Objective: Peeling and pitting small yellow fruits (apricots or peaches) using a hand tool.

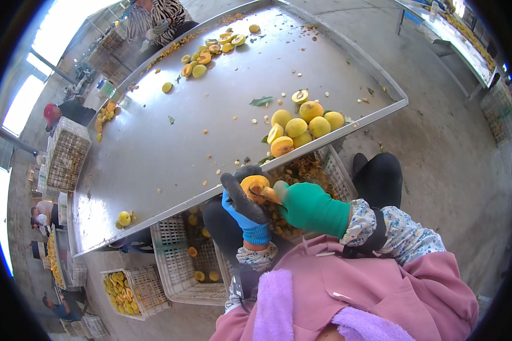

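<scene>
My left hand (247, 202), in a blue glove with a dark coated palm, holds an opened yellow-orange stone fruit (254, 187), its cut face up. My right hand (309, 206), in a green glove, grips a short tan handle (272, 196) whose end meets the middle of the fruit; the tool's tip is hidden. Both hands are just off the near edge of a metal-topped table (205, 102). Beyond them on the table lies a pile of whole and halved yellow fruit (296, 127). Below the hands, a plastic crate (339, 170) holds orange-brown pieces.
A large crate (187, 294) with a few fruit halves and a smaller crate (153, 294) of fruit stand on the floor at left. More fruit (199, 70) lies at the table's far side, where a person in striped sleeves (164, 21) sits. The table has a raised rim (367, 119).
</scene>
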{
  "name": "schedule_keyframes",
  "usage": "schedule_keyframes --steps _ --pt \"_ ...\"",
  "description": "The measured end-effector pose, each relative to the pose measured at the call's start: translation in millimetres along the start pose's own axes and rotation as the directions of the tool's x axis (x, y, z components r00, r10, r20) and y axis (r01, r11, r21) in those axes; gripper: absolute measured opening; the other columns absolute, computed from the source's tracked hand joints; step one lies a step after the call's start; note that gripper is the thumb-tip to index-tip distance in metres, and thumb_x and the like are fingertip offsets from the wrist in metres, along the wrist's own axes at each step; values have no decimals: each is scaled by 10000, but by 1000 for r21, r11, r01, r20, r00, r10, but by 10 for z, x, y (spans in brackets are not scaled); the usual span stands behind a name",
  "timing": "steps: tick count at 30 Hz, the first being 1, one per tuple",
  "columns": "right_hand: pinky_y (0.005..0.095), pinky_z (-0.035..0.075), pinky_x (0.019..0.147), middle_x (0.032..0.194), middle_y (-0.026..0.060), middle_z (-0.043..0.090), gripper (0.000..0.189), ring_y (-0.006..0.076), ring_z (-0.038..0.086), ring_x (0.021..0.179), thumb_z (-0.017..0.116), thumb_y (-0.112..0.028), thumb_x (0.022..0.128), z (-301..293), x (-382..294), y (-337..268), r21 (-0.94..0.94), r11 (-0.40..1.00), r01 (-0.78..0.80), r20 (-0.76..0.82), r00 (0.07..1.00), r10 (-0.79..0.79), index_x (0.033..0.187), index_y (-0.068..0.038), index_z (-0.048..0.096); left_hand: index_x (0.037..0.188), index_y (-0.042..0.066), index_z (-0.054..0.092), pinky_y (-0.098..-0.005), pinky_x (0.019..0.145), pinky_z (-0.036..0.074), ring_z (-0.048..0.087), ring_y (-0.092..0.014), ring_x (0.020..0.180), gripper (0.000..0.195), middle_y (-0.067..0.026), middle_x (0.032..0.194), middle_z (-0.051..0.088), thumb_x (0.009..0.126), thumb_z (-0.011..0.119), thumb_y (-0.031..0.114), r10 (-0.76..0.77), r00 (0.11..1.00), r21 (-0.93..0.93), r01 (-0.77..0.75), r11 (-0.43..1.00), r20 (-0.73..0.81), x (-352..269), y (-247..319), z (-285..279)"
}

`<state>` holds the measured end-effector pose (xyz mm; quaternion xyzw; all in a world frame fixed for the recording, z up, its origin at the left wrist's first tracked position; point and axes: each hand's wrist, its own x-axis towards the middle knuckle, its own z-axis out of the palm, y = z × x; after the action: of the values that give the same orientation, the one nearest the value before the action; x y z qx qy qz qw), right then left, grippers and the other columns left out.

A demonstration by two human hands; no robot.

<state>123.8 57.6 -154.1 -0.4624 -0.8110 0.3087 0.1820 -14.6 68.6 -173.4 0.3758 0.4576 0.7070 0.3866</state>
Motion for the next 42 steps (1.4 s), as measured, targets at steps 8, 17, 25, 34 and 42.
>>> schedule_keyframes --steps 8,17,25,34,42 --pt "478 513 633 786 205 640 203 394 645 737 581 -182 878 47 -7 39 83 997 -7 88 996 -1 990 -16 545 828 -37 671 -286 634 506 619 -165 654 474 -102 755 682 1011 506 367 -273 961 -35 275 961 46 60 -104 -124" --pt "466 519 652 863 243 644 304 393 654 778 593 -267 893 195 91 171 237 955 -176 247 962 116 1026 6 576 819 -16 667 -275 614 502 624 -169 613 447 -96 734 680 1002 489 352 -296 952 24 295 955 79 64 -252 -209" --pt "322 465 542 695 79 597 283 159 561 578 628 -222 849 69 138 193 547 637 -544 583 793 177 959 39 608 831 -24 650 -297 609 518 636 -198 611 529 -117 722 673 1029 404 401 -242 955 47 237 970 170 46 -319 -250" --pt "217 384 486 667 -28 478 113 67 458 531 626 -152 897 -2 110 92 710 93 -698 704 702 -106 887 -62 558 896 -19 649 -298 597 527 647 -214 625 475 -119 748 667 1011 443 393 -443 880 -168 470 867 171 81 -285 -224" --pt "185 302 386 630 -51 436 145 17 382 473 635 -169 903 -121 -128 554 871 -38 -490 487 871 -61 950 -69 542 884 -19 676 -284 729 502 620 -162 720 471 -77 814 676 1014 485 392 -181 981 1 181 983 66 372 -129 -424"
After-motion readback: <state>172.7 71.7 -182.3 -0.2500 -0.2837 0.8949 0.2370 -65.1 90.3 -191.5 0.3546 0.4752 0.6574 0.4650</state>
